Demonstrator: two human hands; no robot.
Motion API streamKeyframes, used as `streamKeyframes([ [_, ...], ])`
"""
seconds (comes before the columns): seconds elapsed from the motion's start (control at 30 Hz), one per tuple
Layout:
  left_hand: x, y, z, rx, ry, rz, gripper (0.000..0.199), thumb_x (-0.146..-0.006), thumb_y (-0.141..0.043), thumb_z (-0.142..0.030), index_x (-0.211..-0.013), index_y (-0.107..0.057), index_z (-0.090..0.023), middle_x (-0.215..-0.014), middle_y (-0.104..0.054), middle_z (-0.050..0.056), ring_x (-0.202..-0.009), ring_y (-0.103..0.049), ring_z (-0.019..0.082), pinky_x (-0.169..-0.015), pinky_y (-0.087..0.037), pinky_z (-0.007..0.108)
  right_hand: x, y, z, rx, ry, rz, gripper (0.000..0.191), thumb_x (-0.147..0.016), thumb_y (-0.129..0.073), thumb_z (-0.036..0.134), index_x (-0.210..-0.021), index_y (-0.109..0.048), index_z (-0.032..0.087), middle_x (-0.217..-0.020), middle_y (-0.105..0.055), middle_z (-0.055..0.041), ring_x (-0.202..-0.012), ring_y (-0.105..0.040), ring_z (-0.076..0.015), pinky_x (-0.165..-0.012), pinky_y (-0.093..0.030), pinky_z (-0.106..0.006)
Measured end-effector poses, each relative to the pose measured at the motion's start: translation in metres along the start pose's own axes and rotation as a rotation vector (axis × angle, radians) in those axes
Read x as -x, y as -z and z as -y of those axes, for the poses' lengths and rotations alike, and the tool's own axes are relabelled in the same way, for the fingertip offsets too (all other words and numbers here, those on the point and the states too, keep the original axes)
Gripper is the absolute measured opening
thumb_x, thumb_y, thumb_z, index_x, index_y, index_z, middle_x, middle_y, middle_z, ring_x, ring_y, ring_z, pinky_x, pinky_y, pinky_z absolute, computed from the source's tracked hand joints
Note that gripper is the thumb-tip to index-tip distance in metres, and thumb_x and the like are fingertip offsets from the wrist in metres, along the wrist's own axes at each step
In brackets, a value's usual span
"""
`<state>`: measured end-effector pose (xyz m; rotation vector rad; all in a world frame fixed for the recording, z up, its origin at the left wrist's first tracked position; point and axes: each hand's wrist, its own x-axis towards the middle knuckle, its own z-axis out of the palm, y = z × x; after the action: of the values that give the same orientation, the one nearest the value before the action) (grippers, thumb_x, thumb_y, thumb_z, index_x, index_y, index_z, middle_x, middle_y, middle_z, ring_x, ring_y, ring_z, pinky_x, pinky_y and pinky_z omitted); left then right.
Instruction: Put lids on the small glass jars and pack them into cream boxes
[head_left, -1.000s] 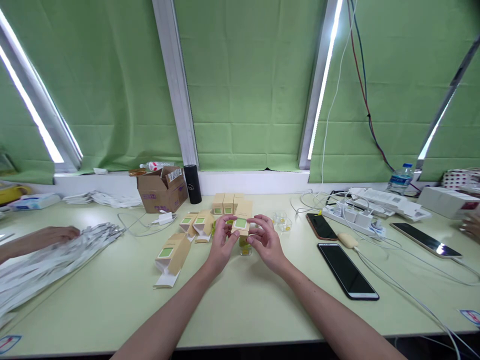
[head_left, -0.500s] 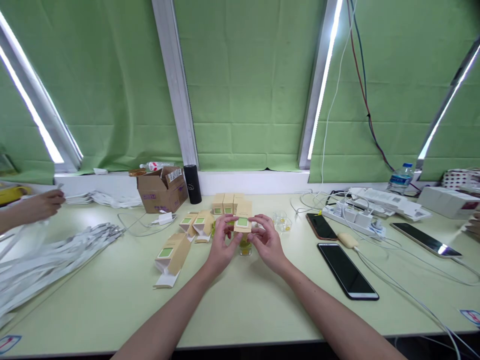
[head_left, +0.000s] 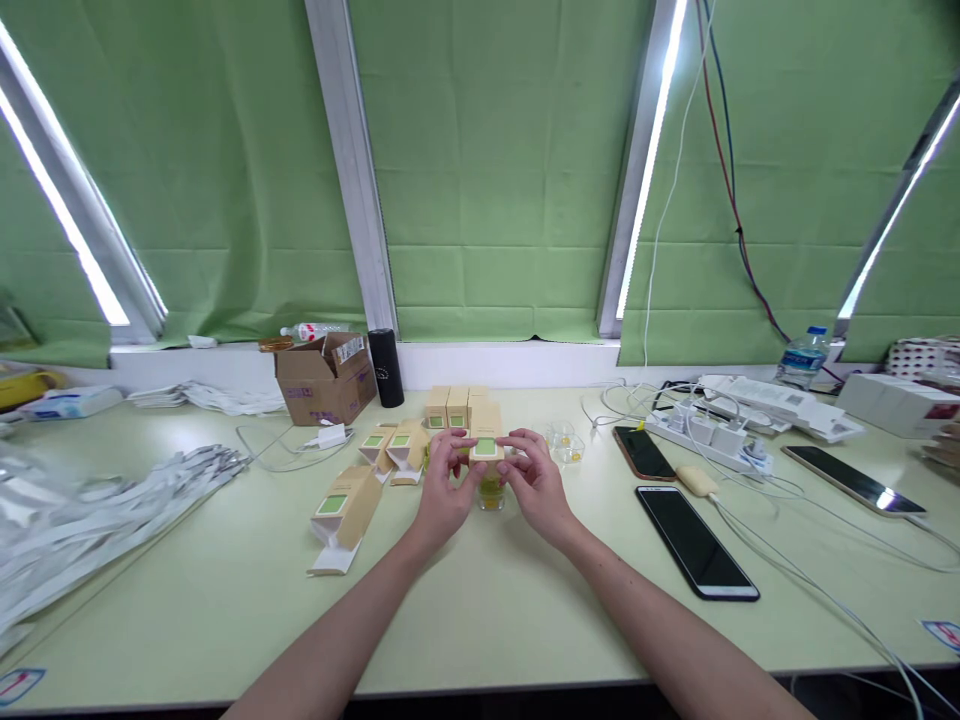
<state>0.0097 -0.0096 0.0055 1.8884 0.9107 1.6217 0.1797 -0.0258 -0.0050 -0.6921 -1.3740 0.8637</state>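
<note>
A small tan box with a green label (head_left: 487, 449) is held between my left hand (head_left: 448, 482) and my right hand (head_left: 535, 482), fingertips on either side of its top. Just below the box shows a clear glass jar (head_left: 492, 494) with something yellow-green inside, on the table. Behind my hands stand more tan boxes (head_left: 448, 406). To the left, two tan boxes (head_left: 406, 447) lie near each other, and a larger open one (head_left: 346, 508) lies with its white flap out. Small clear cups (head_left: 564, 443) sit right of my right hand.
A brown carton (head_left: 324, 385) and a black cylinder (head_left: 385, 368) stand at the back. White strips (head_left: 127, 530) cover the left side. Phones (head_left: 697, 542), a power strip (head_left: 709, 440) and cables lie at the right, with a water bottle (head_left: 802, 357) behind.
The other person's hand at the far left has left the view, and a white and blue packet shows there. My hands and the box have barely moved.
</note>
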Motion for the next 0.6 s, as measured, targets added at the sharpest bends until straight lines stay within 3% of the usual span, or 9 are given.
streamKeyframes([
  [0.2,0.0003,0.0017,-0.0046,-0.051,-0.034,-0.014,0.030,-0.093,-0.068,-0.045,-0.114,-0.065,-0.024,-0.131,-0.051,0.012,-0.106,-0.061,0.023,-0.081,-0.052,0.034,-0.0001,-0.0007,0.0011,-0.001,-0.001,-0.005,0.034,-0.091,-0.071,0.049,-0.121,-0.070,0.032,-0.137,-0.045,-0.0095,-0.084,-0.070,-0.0178,-0.083,-0.064,-0.043],
  [0.37,0.0008,0.0060,-0.0096,-0.008,-0.042,0.047,0.032,-0.100,-0.056,-0.042,-0.127,-0.065,-0.028,-0.138,-0.049,0.011,-0.132,-0.051,0.029,-0.101,-0.052,0.041,-0.0001,0.0022,0.0023,-0.061,0.045,0.025,0.040,-0.093,-0.070,0.048,-0.131,-0.067,0.037,-0.142,-0.043,-0.0087,-0.093,-0.071,-0.0184,-0.089,-0.062,-0.042],
  [0.6,0.0014,0.0032,-0.0064,0.005,-0.045,0.044,0.033,-0.104,-0.049,-0.040,-0.132,-0.061,-0.029,-0.140,-0.051,0.010,-0.136,-0.050,0.028,-0.108,-0.050,0.045,0.0001,0.0028,-0.0010,-0.056,0.039,0.059,0.052,-0.094,-0.070,0.049,-0.144,-0.059,0.038,-0.162,-0.038,-0.0078,-0.123,-0.065,-0.0255,-0.113,-0.050,-0.048],
])
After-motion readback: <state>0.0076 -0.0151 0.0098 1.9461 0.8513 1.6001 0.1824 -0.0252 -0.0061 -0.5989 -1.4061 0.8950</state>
